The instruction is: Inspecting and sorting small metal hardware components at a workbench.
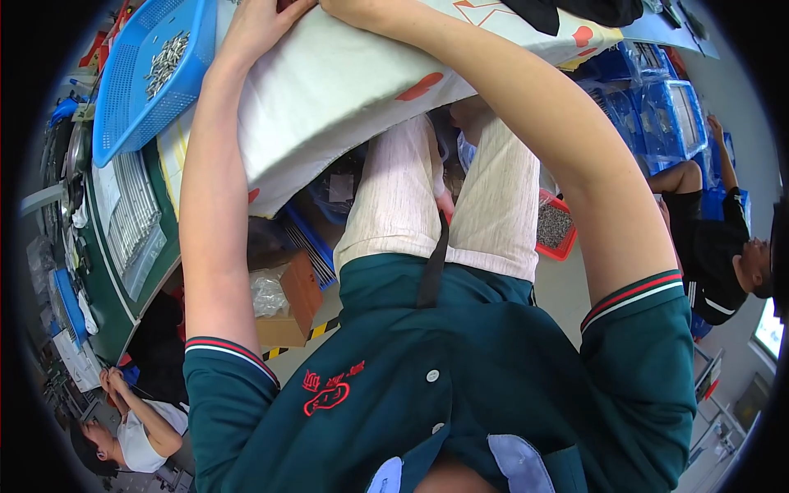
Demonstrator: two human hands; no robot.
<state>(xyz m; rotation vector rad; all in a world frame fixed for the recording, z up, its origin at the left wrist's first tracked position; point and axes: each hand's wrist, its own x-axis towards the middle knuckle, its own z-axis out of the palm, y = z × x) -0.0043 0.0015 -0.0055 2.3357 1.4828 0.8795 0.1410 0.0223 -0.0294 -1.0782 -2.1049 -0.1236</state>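
At the top edge of the head view, my left hand (256, 29) rests over the table covered with a white cloth (329, 90). Its thumb points toward my right hand (352, 10), which is close beside it. The picture's edge cuts off most fingers of both hands, so what they hold, if anything, is hidden. Just left of my left hand is a blue perforated plastic basket (123, 123). Inside it lies a heap of small silvery metal pieces (168, 64).
Black cloth (538, 13) lies at the far right of the table. Below stand an open cardboard box (300, 292) and a red bin (559, 253) of small grey parts. Blue crates (666, 115) are stacked at right. Co-workers sit at left (144, 431) and right (715, 246).
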